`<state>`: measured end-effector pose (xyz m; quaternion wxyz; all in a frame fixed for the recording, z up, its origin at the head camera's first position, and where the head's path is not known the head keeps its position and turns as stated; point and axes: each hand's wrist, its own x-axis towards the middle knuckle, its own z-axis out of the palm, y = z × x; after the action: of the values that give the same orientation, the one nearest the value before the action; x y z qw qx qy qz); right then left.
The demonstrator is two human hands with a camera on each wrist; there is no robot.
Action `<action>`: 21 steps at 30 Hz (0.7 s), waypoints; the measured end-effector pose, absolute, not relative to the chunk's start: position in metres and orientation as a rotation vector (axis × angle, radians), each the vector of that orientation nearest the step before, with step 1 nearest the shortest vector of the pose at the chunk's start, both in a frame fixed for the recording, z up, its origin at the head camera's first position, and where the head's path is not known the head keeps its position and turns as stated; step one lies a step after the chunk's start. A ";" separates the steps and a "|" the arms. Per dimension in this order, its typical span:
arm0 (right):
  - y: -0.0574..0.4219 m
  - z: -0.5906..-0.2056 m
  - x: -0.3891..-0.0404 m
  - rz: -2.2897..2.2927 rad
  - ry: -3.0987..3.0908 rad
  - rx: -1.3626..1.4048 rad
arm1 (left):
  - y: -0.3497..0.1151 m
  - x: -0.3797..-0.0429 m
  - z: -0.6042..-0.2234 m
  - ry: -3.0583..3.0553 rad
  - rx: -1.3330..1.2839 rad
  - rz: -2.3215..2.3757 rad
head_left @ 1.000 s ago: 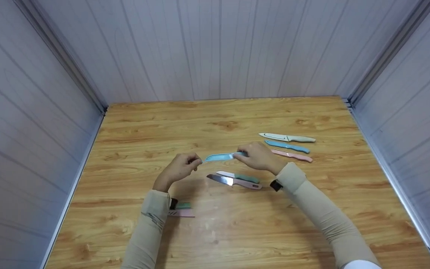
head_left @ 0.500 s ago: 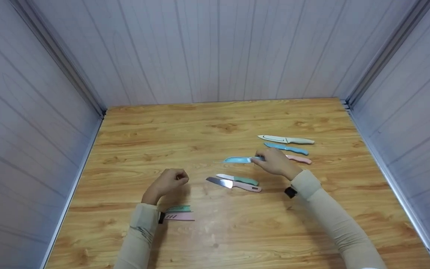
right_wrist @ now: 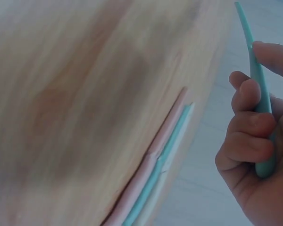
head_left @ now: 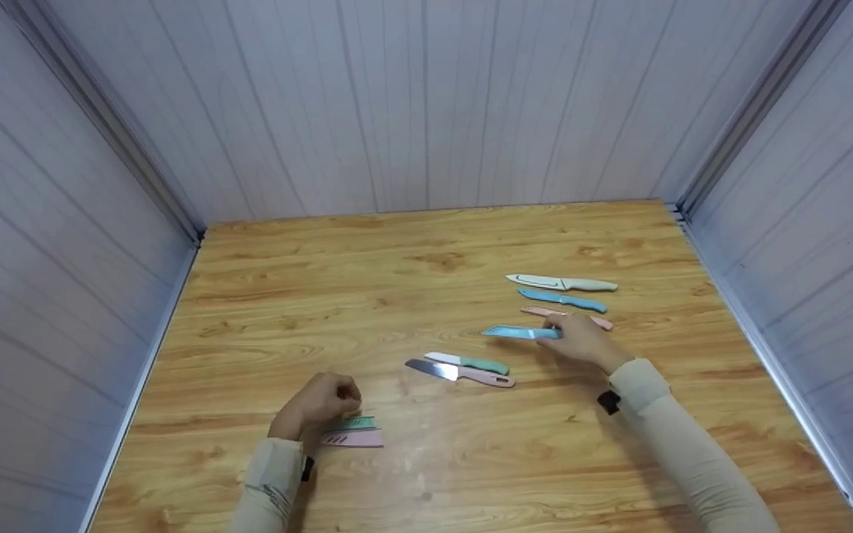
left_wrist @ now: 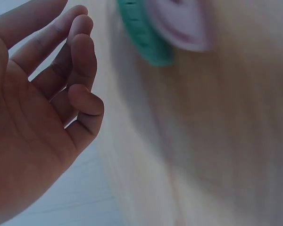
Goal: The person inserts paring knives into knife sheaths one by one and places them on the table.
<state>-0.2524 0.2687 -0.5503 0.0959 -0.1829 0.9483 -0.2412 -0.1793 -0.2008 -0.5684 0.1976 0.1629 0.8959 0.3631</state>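
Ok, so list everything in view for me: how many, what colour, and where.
Cream knife: 1, cream, farthest of a row at right on the table
Blue knife: 1, blue, middle of that row
Pink knife: 1, pink, nearest in that row, partly hidden
Held knife: 1, light blue, in the right hand
Green-handled knife: 1, white blade, mid-table
Pink-handled knife: 1, metal blade, just nearer
Green sheath: 1, green, by the left hand
Pink sheath: 1, pink, just nearer
Table: 1, wood-toned, underneath
Walls: 3, pale, left, back, right
Wrist devices: 2, black, one per wrist
Sleeves: 2, beige, on both arms
Hands: 2, left near the sheaths, right gripping the held knife
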 end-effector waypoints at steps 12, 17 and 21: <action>0.306 -0.570 -0.247 -0.769 2.846 -0.530 | -0.209 -0.169 -0.584 2.519 0.525 1.053; 0.313 -0.576 -0.249 -0.806 2.837 -0.544 | -0.212 -0.170 -0.585 2.529 0.572 1.031; 0.319 -0.581 -0.251 -0.772 2.830 -0.544 | -0.213 -0.170 -0.587 2.536 0.582 1.017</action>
<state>-0.2510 0.3191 -0.5807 0.0788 -0.1818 0.9456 -0.2580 -0.1701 -0.2129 -0.5870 0.1730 0.2050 0.8941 0.3587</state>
